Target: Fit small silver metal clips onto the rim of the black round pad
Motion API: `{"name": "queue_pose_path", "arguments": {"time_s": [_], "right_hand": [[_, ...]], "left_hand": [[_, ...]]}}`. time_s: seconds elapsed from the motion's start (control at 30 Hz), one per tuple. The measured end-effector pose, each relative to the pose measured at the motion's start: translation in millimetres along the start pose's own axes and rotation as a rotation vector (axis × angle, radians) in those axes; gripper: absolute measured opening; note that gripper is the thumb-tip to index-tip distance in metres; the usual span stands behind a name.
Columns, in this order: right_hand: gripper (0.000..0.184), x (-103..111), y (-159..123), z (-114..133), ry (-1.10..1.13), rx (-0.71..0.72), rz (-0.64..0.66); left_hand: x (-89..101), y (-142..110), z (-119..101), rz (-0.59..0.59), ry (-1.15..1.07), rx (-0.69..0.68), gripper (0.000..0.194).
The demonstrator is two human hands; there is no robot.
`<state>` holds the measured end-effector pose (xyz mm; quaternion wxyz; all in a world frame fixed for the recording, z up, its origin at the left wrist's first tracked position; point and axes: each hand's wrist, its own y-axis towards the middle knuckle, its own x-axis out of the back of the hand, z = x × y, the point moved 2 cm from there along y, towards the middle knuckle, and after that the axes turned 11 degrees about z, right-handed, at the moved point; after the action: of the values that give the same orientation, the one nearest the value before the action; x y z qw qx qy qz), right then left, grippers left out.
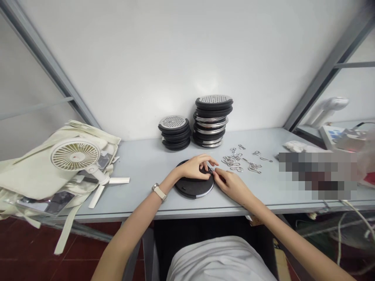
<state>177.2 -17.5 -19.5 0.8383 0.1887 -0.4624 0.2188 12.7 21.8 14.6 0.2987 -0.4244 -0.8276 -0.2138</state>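
Observation:
A round black disc [190,188] with a silvery strip on its near rim lies flat near the table's front edge. Across its top rests my left hand [195,168], fingers curled over the right part of the disc and thumb beneath them. At the disc's right edge, the thumb and fingertips of my right hand [230,183] pinch a small metal clip [211,170]. Its far end, close to my left fingertips, is partly hidden. Several loose metal clips [231,160] are scattered on the table beyond my right hand.
Two stacks of similar discs, a low stack [175,134] and a taller stack [212,123], stand against the wall. On the left, a white handheld fan [75,155] lies on a cream bag [32,164]. White crumpled material [295,146] and a blurred patch are on the right.

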Motion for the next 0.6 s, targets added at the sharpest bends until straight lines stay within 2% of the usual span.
{"name": "queue_pose_path", "arguments": {"time_s": [0.43, 0.6], "right_hand": [[0.026, 1.6, -2.9, 1.7, 0.066, -0.019, 0.001], [0.029, 4.8, -5.8, 2.2, 0.146, -0.046, -0.021]], "left_hand": [[1.0, -1.7, -2.5, -0.026, -0.101, -0.003, 0.046], [1.4, -1.6, -5.4, 0.003, -0.084, 0.018, 0.045]]}}
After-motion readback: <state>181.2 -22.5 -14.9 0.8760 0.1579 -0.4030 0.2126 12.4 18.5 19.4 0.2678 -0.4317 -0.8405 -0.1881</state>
